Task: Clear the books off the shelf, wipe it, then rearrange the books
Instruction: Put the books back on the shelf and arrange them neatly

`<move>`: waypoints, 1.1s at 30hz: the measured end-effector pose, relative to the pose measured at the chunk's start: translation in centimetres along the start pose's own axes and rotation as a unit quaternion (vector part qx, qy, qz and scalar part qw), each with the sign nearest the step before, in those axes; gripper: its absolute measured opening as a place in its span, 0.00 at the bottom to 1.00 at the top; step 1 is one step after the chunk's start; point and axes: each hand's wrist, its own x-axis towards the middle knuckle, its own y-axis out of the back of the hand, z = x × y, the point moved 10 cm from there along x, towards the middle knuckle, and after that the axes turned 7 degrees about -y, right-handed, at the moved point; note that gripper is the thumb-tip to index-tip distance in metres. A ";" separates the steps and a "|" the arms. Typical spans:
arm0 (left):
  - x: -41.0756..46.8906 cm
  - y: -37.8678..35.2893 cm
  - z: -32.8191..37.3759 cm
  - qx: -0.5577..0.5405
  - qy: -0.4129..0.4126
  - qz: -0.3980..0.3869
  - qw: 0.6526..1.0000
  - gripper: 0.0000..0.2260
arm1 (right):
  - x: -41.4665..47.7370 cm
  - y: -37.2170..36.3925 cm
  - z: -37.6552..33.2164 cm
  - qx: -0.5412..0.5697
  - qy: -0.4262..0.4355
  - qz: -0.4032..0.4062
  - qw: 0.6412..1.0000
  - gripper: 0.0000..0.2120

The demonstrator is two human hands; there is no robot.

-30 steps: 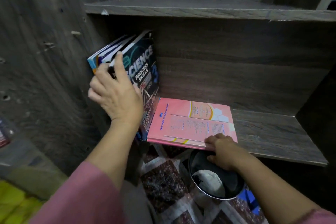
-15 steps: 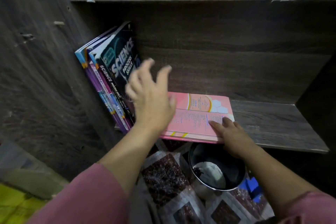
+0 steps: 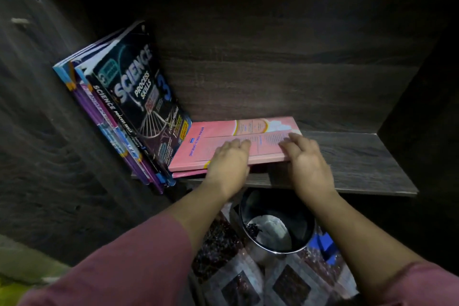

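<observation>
So here's where we're at: the pink book is lying flat, cover up, and both hands are on its front edge. Our left hand sits around the middle of that edge, fingers bent down onto the cover and the thumb tucked along underneath, so it's got a proper hold. Our right hand is at the book's front right corner doing much the same, fingers curled over the top. We can't really see that thumb, but it looks like a grip too.

The front edge of the pink book looks a bit raised, with a dark gap below it. Right underneath, a second pink book pokes out at the front left.

Just left of the pink book, touching its left edge, the Science Process Skills book leans over to the left. Further left again, a few thin books with purple and blue spines lean the same way against the dark side panel.

To the right of the pink book there's bare wood-grain shelf.

Below the pink book, down on the floor, sits a metal bowl with something whitish in it; too dim to say what. It's on a patterned floor covering.
</observation>
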 end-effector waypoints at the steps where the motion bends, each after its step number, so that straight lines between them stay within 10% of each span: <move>1: 0.2 0.2 -0.5 -0.001 0.018 0.007 1.000 0.28 | 0.0 1.0 0.2 0.054 -0.011 0.022 0.998 0.18; 7: -0.8 2.8 -1.4 -0.084 0.043 0.107 0.990 0.29 | -0.8 4.4 0.9 0.151 -0.071 0.115 0.979 0.40; 18: -7.1 9.7 -7.7 -0.302 0.203 0.368 0.856 0.22 | -0.9 -1.5 -3.6 0.015 -0.026 -0.088 0.996 0.31; 27: -11.3 16.5 -9.5 -0.082 0.240 0.419 0.872 0.45 | -1.4 -5.5 -7.9 -0.008 0.059 -0.167 0.984 0.28; 33: -13.2 19.5 -11.2 0.064 0.290 0.389 0.872 0.43 | -2.1 -7.5 -11.0 -0.012 0.127 -0.203 0.971 0.29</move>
